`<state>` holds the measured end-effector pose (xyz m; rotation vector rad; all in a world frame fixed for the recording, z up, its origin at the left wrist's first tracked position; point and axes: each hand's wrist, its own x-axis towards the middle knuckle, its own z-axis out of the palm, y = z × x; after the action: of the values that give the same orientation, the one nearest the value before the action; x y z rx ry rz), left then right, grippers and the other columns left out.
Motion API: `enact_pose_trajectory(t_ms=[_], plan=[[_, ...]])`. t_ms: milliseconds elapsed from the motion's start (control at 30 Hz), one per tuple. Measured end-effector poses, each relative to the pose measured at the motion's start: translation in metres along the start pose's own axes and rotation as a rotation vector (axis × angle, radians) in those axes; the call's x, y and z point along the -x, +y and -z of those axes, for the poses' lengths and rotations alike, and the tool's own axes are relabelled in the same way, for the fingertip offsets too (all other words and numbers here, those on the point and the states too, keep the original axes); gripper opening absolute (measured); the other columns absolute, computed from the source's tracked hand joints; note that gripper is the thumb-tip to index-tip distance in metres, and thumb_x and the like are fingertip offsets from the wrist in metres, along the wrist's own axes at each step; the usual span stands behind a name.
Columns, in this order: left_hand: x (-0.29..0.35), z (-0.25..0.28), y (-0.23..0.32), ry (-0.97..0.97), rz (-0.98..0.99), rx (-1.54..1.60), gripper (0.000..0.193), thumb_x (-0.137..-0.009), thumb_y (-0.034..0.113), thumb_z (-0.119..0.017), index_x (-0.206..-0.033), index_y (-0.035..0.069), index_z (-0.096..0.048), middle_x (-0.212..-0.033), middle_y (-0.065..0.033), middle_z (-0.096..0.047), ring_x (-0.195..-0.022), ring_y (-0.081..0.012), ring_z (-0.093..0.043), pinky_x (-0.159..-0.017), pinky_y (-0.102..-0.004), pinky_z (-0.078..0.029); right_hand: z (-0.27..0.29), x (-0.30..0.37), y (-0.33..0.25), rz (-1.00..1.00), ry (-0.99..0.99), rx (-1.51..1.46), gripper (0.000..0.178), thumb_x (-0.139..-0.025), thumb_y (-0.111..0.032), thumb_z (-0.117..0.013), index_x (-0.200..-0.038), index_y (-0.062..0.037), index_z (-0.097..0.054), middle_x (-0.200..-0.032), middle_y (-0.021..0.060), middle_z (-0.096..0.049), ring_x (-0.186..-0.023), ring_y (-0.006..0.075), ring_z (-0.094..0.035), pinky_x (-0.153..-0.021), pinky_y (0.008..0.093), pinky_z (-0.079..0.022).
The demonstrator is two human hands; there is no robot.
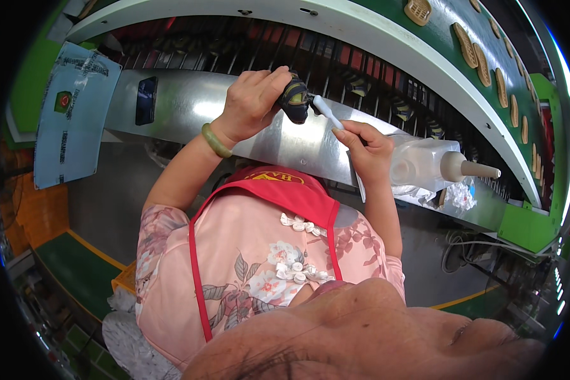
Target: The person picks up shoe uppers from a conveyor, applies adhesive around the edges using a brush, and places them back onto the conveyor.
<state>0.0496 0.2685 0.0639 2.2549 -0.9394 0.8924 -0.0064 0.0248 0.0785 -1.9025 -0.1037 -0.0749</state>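
Observation:
My left hand point(253, 101) is closed around a small dark shoe upper point(294, 102) with yellow-green trim, held up over the metal ledge point(285, 142). In my right hand point(368, 149) is a white-handled brush point(329, 113), pinched between thumb and fingers. The brush's head end meets or nearly meets the right side of the shoe upper; its bristles are too small to make out. Fingers of my left hand hide part of the shoe upper.
Beyond the ledge, a dark rack of bars carries several similar shoe uppers point(402, 109). Tan soles point(465, 45) lie on a green belt farther off. A translucent squeeze bottle point(424, 164) lies right of my right hand. A phone point(146, 100) and a blue board point(76, 117) are at left.

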Motion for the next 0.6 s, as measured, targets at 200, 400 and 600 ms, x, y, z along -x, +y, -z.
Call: enact_pose_trajectory(t_ms=[200, 400, 600], plan=[[0.004, 0.0, 0.001, -0.067, 0.006, -0.113, 0.061, -0.059, 0.002, -0.07, -0.116, 0.003, -0.049, -0.108, -0.015, -0.062, -0.084, -0.0296, -0.06, -0.071, -0.0365, -0.045, -0.001, 0.001, -0.002, 0.041, 0.059, 0.095, 0.013, -0.075, -0.009, -0.073, -0.086, -0.0018, -0.071, -0.075, 0.0064, -0.069, -0.065, 0.0093, -0.062, -0.06, 0.0214, -0.047], [0.002, -0.003, 0.006, -0.081, 0.015, -0.167, 0.058, -0.06, 0.002, -0.069, -0.115, 0.003, -0.051, -0.11, -0.0135, -0.062, -0.087, -0.0295, -0.062, -0.074, -0.0373, -0.047, -0.006, 0.002, 0.003, 0.005, 0.112, 0.06, 0.014, -0.076, -0.01, -0.073, -0.088, -0.0019, -0.07, -0.071, 0.0047, -0.068, -0.063, 0.0074, -0.06, -0.059, 0.0207, -0.047], [0.002, -0.006, 0.01, -0.054, 0.087, -0.03, 0.06, -0.058, 0.003, -0.07, -0.115, 0.004, -0.05, -0.105, -0.0125, -0.062, -0.083, -0.0273, -0.06, -0.071, -0.0364, -0.045, -0.007, 0.001, 0.009, -0.064, 0.105, -0.135, 0.016, -0.079, -0.008, -0.07, -0.092, 0.0015, -0.068, -0.072, 0.0029, -0.064, -0.064, 0.0059, -0.056, -0.06, 0.0189, -0.044]])
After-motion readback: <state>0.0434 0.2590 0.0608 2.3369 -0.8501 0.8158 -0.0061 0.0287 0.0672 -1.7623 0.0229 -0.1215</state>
